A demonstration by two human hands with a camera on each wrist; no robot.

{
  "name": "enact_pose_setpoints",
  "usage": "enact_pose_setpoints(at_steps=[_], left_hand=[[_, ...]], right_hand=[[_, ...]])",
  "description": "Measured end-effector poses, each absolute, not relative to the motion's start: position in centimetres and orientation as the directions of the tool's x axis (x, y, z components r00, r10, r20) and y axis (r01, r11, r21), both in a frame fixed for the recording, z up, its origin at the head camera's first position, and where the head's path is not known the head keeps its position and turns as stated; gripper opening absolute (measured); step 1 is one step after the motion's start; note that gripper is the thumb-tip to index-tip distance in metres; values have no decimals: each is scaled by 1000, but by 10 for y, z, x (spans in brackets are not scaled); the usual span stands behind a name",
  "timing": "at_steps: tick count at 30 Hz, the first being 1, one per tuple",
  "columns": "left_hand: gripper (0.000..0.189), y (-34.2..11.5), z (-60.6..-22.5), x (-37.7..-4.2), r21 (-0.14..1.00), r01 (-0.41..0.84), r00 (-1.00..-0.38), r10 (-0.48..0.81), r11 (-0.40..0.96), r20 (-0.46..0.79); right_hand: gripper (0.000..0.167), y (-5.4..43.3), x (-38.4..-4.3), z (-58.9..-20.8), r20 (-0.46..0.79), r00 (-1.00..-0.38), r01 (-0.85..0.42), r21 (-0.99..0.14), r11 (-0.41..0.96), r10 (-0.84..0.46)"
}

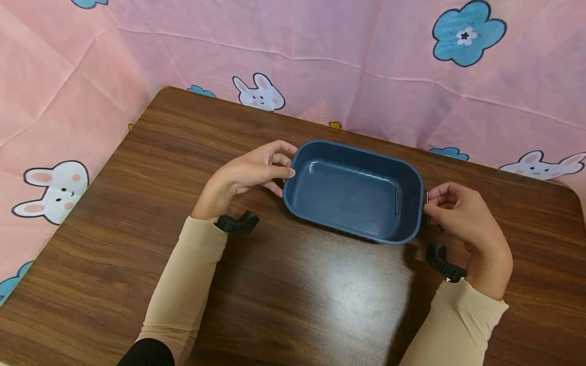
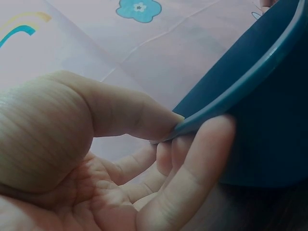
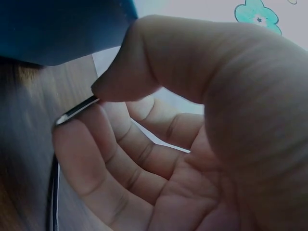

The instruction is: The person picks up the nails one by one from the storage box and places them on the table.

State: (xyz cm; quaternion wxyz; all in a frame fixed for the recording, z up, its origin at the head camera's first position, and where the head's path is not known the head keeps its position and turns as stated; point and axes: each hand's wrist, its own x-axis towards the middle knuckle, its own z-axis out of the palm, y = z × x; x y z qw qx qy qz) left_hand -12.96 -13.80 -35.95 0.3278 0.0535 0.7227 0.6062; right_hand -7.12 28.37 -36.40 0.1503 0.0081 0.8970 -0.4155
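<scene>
A dark blue tub [image 1: 345,193], oblong with rounded corners, is at the middle of the wooden table. My left hand [image 1: 256,168] grips its left end, the thumb on the rim and fingers beneath it, as the left wrist view shows with the tub's wall [image 2: 269,130]. Beside the right end, my right hand [image 1: 460,211] pinches a thin bent metal wire [image 3: 77,109] between thumb and forefinger. Whether this wire joins the tub is hidden. A thin dark bar [image 1: 397,201] shows inside the tub near its right wall.
The brown wooden table [image 1: 320,300] reaches back to a pink cloth [image 1: 320,46] printed with rabbits and blue flowers. Black wrist mounts [image 1: 237,222] stick out from both sleeves.
</scene>
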Motion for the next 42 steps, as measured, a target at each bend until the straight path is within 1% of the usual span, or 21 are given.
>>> enact_pose_setpoints(at_steps=[10,33,42], left_hand=[[57,-139,-360,-131,907,-331,-777,471,259,-418],[55,-138,-360,-131,914,-317,-783,474,253,-403],[55,-138,-361,-131,914,-318,-783,473,253,-403]], right_hand=[[28,283,-73,-368,-294,-947,139,-734,665,-126],[22,282,-75,-370,-315,-941,158,-728,667,-121],[23,282,-75,-375,-316,-942,158,-719,677,-116]])
